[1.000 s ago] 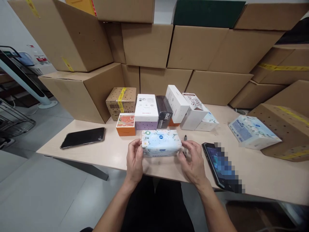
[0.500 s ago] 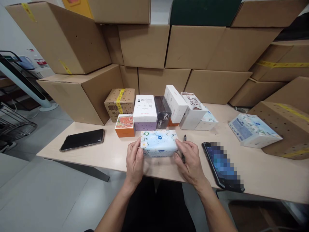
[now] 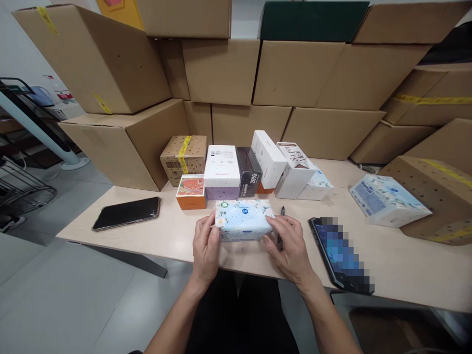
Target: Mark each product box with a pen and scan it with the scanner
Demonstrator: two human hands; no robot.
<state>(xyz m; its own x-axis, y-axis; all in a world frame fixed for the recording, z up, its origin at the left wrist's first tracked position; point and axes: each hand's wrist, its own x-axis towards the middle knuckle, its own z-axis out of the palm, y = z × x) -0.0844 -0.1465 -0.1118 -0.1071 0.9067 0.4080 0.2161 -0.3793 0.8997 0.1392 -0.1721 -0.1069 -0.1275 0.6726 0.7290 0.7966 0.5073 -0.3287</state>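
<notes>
Tissue pack (image 3: 244, 220), pale blue and flower-printed, is at the table (image 3: 177, 231) squarely between the two hands, its long axis running crosswise from the left hand (image 3: 206, 250) to the right hand (image 3: 293, 250), so that each end faces one palm. Neither hand is clearly nearer, yet they meet it differently. On the left, the fingers curl about the left end with the thumb at the near corner; how firmly they press cannot be told. On the right, thumb and forefinger stand apart, the forefinger's tip at the top face near the right end and the thumb lower, by the near side; whether that thumb touches, or the two pinch the pack, is unclear. A pen (image 3: 282, 211) lies beside the pack, partly hidden by the right hand's fingers. Outward from the left hand rests a dark phone (image 3: 127, 214), and outward from the right hand a handheld device (image 3: 337, 258). Ahead of the left hand stands a small orange box (image 3: 191, 199), and beyond the pack a black box (image 3: 249, 172). Compared with the earliest frame, the right hand has come inward, its forefinger reaching further over the top face; the left hand's placing looks much the same.
</notes>
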